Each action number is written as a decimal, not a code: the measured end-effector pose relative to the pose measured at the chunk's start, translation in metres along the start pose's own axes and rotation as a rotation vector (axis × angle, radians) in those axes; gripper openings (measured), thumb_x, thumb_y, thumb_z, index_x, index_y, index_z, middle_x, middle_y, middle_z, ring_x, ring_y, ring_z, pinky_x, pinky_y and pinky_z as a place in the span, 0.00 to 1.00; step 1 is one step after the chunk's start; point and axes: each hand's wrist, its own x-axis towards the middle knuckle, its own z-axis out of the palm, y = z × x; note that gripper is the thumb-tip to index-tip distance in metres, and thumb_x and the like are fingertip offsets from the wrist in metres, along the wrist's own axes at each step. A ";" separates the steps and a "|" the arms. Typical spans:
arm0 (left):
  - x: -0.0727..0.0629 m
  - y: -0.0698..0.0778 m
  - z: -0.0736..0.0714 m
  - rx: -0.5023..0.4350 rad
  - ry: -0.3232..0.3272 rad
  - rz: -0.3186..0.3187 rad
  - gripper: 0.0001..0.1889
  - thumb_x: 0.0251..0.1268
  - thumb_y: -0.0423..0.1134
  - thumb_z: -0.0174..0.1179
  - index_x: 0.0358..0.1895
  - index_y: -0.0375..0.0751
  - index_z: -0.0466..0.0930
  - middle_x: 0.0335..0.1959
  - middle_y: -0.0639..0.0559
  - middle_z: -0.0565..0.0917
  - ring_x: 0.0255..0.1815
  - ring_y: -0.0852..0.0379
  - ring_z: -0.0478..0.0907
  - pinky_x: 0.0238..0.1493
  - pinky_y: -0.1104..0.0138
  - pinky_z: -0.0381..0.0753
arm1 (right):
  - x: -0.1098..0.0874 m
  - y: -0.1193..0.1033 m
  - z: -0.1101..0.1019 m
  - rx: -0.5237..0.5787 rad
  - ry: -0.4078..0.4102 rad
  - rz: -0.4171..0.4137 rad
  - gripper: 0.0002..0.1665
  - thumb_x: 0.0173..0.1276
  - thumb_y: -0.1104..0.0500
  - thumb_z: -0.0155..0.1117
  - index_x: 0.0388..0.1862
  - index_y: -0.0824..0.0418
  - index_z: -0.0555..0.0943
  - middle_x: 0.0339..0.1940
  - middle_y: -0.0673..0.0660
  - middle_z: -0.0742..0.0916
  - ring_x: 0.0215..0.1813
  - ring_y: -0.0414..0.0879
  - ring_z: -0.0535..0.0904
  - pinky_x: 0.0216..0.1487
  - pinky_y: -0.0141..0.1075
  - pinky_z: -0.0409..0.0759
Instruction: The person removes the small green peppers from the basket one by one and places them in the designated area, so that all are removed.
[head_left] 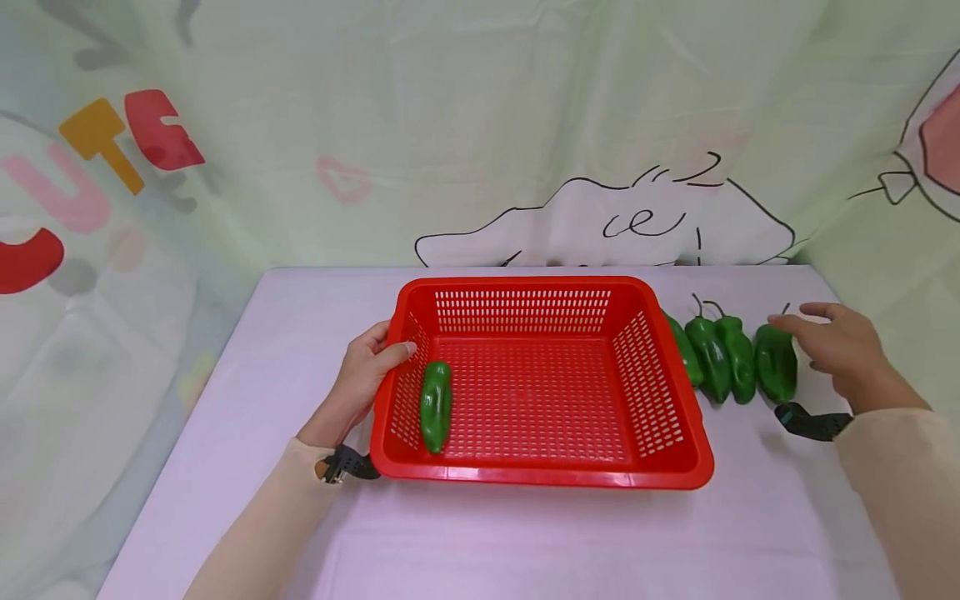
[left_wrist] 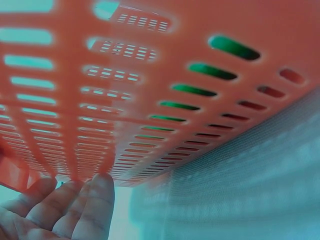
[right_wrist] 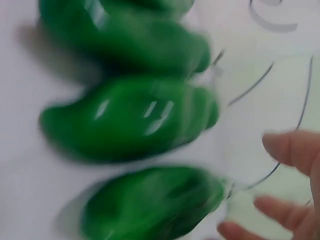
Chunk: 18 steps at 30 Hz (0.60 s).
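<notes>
My left hand (head_left: 360,377) grips the left side of a red plastic basket (head_left: 540,477), thumb over the rim. In the left wrist view its fingers (left_wrist: 95,210) press on the basket's slotted outer side. One green pepper (head_left: 436,407) lies lengthwise inside, by the left wall. My right hand (head_left: 851,346) hovers beside the rightmost green pepper (head_left: 776,364), fingers spread and holding nothing. From the right wrist view, a gap shows between the fingers and the nearest pepper (right_wrist: 150,202).
Right of the basket, more green peppers (head_left: 738,360) stand in a row with stems toward the back; one (head_left: 684,354) is partly hidden by the basket's edge. A pale table (head_left: 480,542) lies under everything. Printed curtain cloth (head_left: 495,125) hangs behind and at both sides.
</notes>
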 end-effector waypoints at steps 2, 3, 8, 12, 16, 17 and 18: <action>0.000 0.000 0.001 0.004 0.003 -0.002 0.26 0.75 0.38 0.57 0.74 0.40 0.69 0.61 0.34 0.81 0.53 0.39 0.87 0.45 0.53 0.91 | -0.010 -0.014 0.001 0.027 0.053 0.000 0.61 0.75 0.30 0.49 0.84 0.70 0.39 0.83 0.79 0.43 0.76 0.84 0.51 0.68 0.79 0.60; -0.001 0.001 0.001 0.008 0.005 -0.005 0.27 0.75 0.38 0.57 0.74 0.40 0.69 0.61 0.35 0.81 0.53 0.40 0.87 0.46 0.54 0.91 | -0.014 -0.022 0.002 0.040 0.079 -0.007 0.61 0.75 0.30 0.49 0.85 0.68 0.39 0.83 0.78 0.43 0.77 0.84 0.51 0.68 0.80 0.59; -0.002 0.002 0.001 0.022 0.010 -0.008 0.27 0.75 0.37 0.58 0.74 0.40 0.69 0.62 0.35 0.81 0.54 0.39 0.87 0.46 0.54 0.90 | -0.036 -0.068 0.015 0.081 0.165 -0.084 0.56 0.76 0.32 0.50 0.86 0.64 0.42 0.84 0.75 0.53 0.77 0.77 0.59 0.71 0.75 0.64; -0.002 0.001 0.001 0.026 0.007 -0.007 0.27 0.76 0.37 0.57 0.74 0.39 0.68 0.62 0.35 0.81 0.54 0.39 0.87 0.46 0.53 0.90 | -0.050 -0.103 0.030 0.097 0.139 -0.164 0.55 0.76 0.32 0.51 0.87 0.61 0.46 0.82 0.74 0.60 0.71 0.72 0.66 0.72 0.69 0.69; -0.002 0.000 0.000 0.028 0.012 -0.008 0.27 0.75 0.38 0.58 0.75 0.39 0.68 0.62 0.36 0.81 0.53 0.40 0.87 0.47 0.54 0.90 | -0.065 -0.133 0.051 0.101 0.091 -0.252 0.54 0.76 0.32 0.54 0.87 0.59 0.49 0.80 0.73 0.65 0.70 0.70 0.69 0.71 0.66 0.72; -0.002 0.000 0.000 0.028 0.012 -0.007 0.27 0.75 0.38 0.58 0.75 0.39 0.68 0.62 0.36 0.81 0.53 0.41 0.87 0.47 0.54 0.90 | -0.069 -0.140 0.056 0.104 0.078 -0.272 0.53 0.76 0.33 0.55 0.87 0.59 0.50 0.79 0.73 0.66 0.70 0.69 0.70 0.70 0.66 0.74; -0.001 0.000 0.000 0.023 0.014 -0.008 0.27 0.75 0.38 0.58 0.74 0.39 0.68 0.62 0.36 0.81 0.53 0.41 0.87 0.47 0.54 0.90 | -0.073 -0.146 0.062 0.107 0.067 -0.290 0.52 0.76 0.34 0.56 0.86 0.58 0.51 0.78 0.73 0.67 0.69 0.70 0.70 0.69 0.65 0.74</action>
